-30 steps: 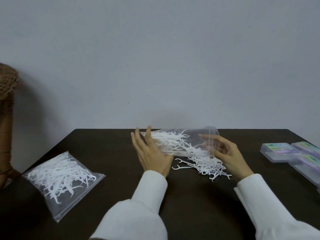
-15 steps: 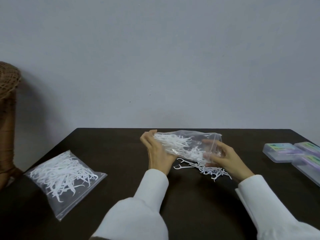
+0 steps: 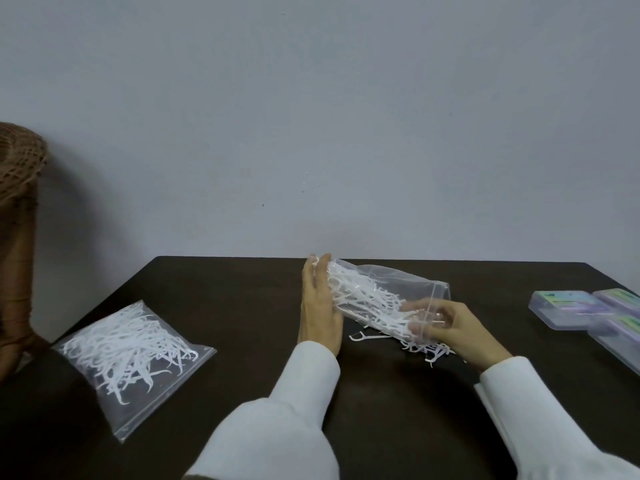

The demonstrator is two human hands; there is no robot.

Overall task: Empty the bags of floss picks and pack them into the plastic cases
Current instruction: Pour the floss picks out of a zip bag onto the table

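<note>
Dark worktop (image 3: 242, 306) against grey wall (image 3: 311, 116). Left hand (image 3: 320, 306) flat, fingers straight, pressed against bag (image 3: 408, 289) of floss picks (image 3: 360, 299); right hand (image 3: 453, 327) gripped bag's lower end. Cases (image 3: 568, 306) far right.

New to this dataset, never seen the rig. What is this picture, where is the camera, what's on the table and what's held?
There is no robot here: a person works with two bare hands in white sleeves. The one picture comes from a wide-angle camera worn on the person's head, looking forward and down.

The left hand, fingers straight, lies flat against the raised end of a clear bag of white floss picks. The right hand grips the bag's lower end, fingers curled around it. The bag tilts down to the right, and some loose floss picks lie beneath it on the dark table.

A second bag of picks lies flat at the left. Plastic cases with coloured labels sit at the right edge.
</note>
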